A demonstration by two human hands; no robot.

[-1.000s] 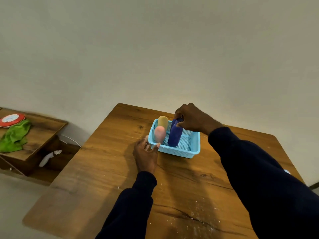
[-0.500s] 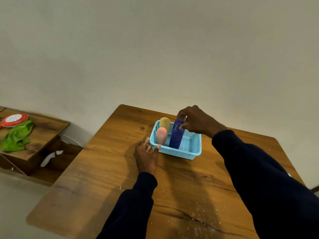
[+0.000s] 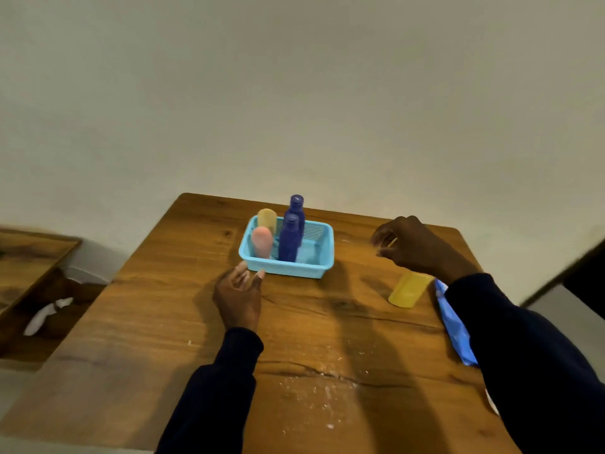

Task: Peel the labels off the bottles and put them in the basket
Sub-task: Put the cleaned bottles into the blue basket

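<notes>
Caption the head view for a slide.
Four bottles upright in blue basket; left hand beside it, right hand near a yellow bottle.

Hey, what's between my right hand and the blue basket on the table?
Nothing. The head view shows only bare table between the right hand and the blue basket; the yellow bottle sits nearer you, off that line.

Grained wooden table point(image 3: 163, 322), perforated plastic basket point(image 3: 322, 253), smooth matt plastic bottles point(image 3: 289, 239)

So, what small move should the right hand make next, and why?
Probably lower the right hand onto the yellow bottle and grip it: this bottle is outside the blue basket, close to that hand, which seems to hold nothing.
</notes>
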